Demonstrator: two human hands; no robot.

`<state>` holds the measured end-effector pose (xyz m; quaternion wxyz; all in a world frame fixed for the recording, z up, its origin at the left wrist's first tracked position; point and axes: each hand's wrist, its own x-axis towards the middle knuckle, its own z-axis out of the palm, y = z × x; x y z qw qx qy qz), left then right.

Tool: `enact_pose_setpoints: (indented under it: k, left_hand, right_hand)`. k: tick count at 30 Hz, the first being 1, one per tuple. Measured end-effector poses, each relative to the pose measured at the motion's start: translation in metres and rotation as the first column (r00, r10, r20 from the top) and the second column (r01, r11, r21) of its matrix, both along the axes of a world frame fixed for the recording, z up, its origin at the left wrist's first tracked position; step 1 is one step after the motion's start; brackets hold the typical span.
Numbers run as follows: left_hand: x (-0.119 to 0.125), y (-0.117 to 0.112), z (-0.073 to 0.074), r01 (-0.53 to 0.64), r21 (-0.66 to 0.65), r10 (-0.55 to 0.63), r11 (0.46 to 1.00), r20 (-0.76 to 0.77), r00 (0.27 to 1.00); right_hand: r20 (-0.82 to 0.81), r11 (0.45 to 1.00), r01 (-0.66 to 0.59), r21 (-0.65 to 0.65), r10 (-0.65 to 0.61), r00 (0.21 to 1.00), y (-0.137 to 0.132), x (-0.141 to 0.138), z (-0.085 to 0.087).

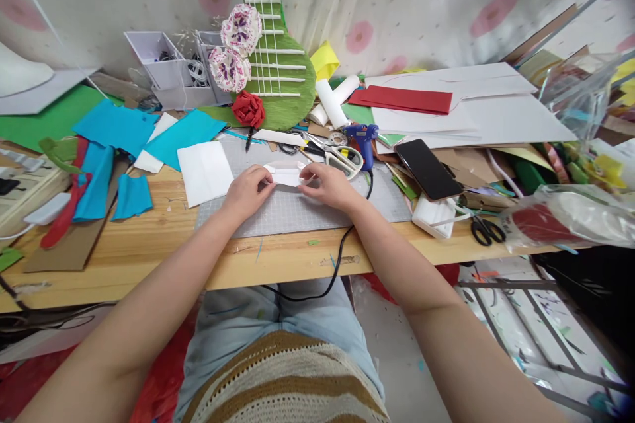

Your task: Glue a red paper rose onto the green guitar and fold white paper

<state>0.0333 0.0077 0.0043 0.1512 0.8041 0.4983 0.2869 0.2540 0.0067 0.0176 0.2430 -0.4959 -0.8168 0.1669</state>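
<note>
A small folded piece of white paper (286, 175) lies on the grey cutting mat (297, 211) in the middle of the wooden table. My left hand (248, 190) pinches its left end, fingers curled over the edge. On the other end my right hand (328, 184) presses down, fingers closed on the fold. A larger white sheet (204, 172) rests just left of my left hand.
White-handled scissors (337, 155) and a blue glue gun (363, 139) lie behind the paper, its black cord running off the table's front edge. A phone (427, 168) and black scissors (487, 230) are on the right. Blue paper scraps (119, 129) and a green cardboard guitar (278, 66) sit left and behind.
</note>
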Motion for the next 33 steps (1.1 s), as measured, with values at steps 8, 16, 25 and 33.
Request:
enact_pose_setpoints:
  k: [8,16,25,33]
  left_hand:
    - [0.005,0.000,0.002,-0.043,-0.023,0.042,0.999,-0.017,0.999]
    - [0.005,0.000,0.002,-0.083,-0.089,0.083,0.993,-0.001,0.997]
    - [-0.001,0.002,0.000,-0.017,-0.110,0.020,0.994,0.025,0.999]
    - [-0.008,0.005,0.005,0.038,-0.069,-0.043,0.997,-0.080,0.996]
  right_hand:
    - [-0.005,0.998,0.041,-0.046,-0.042,0.999,0.004,-0.004,-0.005]
    - [-0.096,0.995,0.045,-0.089,-0.053,0.994,0.003,-0.006,-0.007]
    - [-0.044,0.999,-0.047,-0.022,0.046,0.998,-0.001,-0.004,-0.005]
    - [0.026,0.998,0.007,-0.061,-0.005,1.000,-0.005,-0.008,-0.001]
